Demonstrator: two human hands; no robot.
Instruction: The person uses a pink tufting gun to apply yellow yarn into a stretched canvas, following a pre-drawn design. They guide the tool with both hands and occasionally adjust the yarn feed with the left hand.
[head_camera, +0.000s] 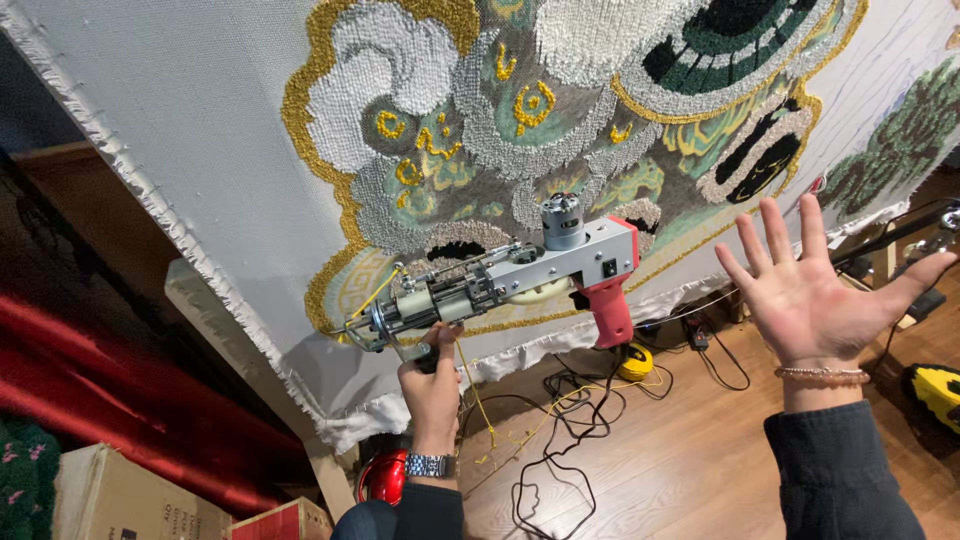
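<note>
- Up against the stretched white backing cloth (200, 110), the left hand (432, 385) grips the front handle of a silver metal tufting gun with a red pistol grip (520, 275), fingers wrapped tight around it.
- Its needle end touches the cloth at the gold-yarn border of the tufted grey, green and gold pattern (500, 120).
- Yellow yarn (470, 385) trails down from the gun.
- Held well apart from the gun, the right hand (815, 295) is empty, palm up, fingers spread wide.
- Black cables (560, 450) lie on the wooden floor (680, 470).
</note>
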